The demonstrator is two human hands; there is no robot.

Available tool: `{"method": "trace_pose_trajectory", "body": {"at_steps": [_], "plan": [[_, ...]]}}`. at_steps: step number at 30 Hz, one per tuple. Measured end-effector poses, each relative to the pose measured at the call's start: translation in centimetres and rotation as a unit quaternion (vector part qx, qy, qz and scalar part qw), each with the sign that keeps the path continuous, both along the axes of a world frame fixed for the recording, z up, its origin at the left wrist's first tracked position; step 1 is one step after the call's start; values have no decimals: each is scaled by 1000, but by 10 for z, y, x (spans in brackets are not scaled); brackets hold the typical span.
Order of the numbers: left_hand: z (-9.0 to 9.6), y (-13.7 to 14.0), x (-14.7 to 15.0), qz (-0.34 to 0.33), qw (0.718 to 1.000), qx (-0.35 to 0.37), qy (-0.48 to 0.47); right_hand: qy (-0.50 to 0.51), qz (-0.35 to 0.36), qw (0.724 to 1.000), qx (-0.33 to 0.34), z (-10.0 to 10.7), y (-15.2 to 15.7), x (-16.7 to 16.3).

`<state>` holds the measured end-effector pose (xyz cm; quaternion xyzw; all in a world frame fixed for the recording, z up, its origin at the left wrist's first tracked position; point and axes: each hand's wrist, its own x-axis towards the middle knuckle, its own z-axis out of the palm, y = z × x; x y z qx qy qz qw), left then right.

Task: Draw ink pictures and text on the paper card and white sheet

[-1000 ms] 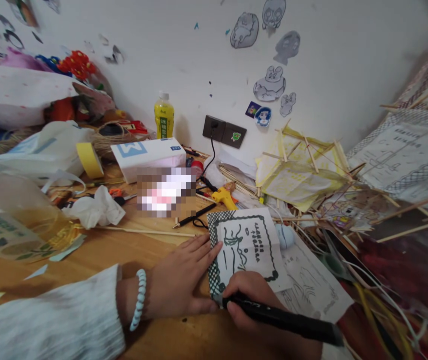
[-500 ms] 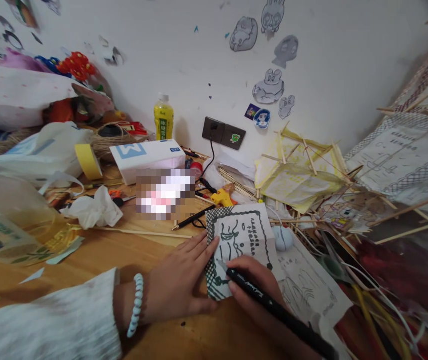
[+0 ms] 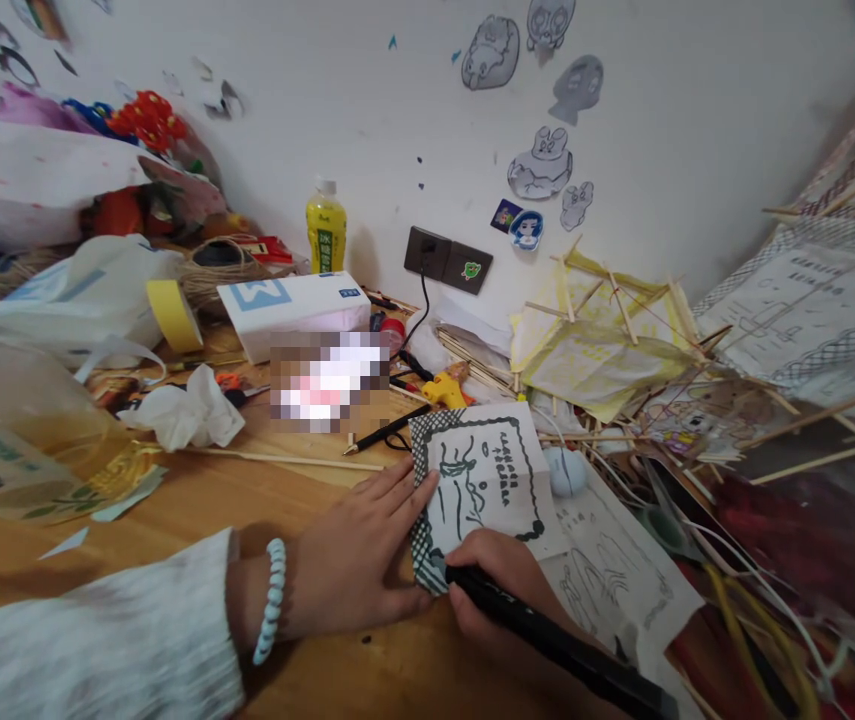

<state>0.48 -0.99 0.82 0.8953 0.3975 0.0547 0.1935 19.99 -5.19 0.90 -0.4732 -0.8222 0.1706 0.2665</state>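
From where I stand, the left hand lies flat at the centre of the lower frame, palm down and thumb spread a little from the fingers, holding nothing; its fingertips rest over the left edge of a drawing. The right hand, just right of it, is closed around a thick black marker — the tip is at the drawing's hatched lower-left corner, and the barrel slants down toward the bottom right of the frame. The drawing sits right of centre on the wooden tabletop, with a wavy dark border, a few lines of writing and some sketched strokes. A second sheet with fainter lines lies partly under it, to the right. A pale blue mouse sits beside the drawing's right edge, and above its top edge are a yellow glue gun and a slim black pen. A pale beaded bracelet circles the left wrist. Farther off, a yellow bottle stands behind a white box in the upper middle — and a yellow paper-and-stick frame leans at the right.
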Motion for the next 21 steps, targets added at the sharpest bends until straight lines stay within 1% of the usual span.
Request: {"method": "trace_pose_trajectory", "body": {"at_steps": [4,8,15,21], "plan": [[4,0,1,-8,1000,-1,19,-3,12,1000,-8,1,-1,1],[6,0,0,-18,999,3,26,-8,22,1000,1,1,-1,1],[0,-1,-1,-26,999,40,20,-10,40,999,-2,3,-1,1],[-1,0,2,-20,998,42,29,-28,70,997,-13,3,-3,4]]}}
